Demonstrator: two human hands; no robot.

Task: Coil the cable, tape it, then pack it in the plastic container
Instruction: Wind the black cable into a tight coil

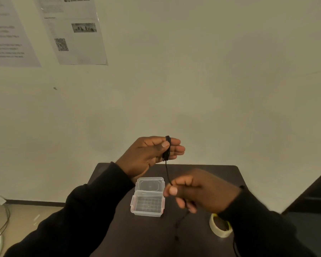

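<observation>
Fingers (174,147) of the left hand (152,154) wear black cable (167,145) loops; right hand (196,190) pinches the strand.

Both arms reach forward from black sleeves, raised above the desk (220,175). The left hand (152,154) is held highest, over the desk's far edge, palm turned inward and fingers extended sideways and close together. Its thumb (163,145) presses down across the fingers, pinning several dark turns of cable (167,169) wound round them. The right hand (198,190) sits lower and nearer, over the middle of the desk, knuckles up and fingers curled. Its thumb and forefinger pinch the strand that hangs from the left hand, and the loose remainder trails out beneath its curled fingers. The hands are apart, joined only by that strand.
</observation>
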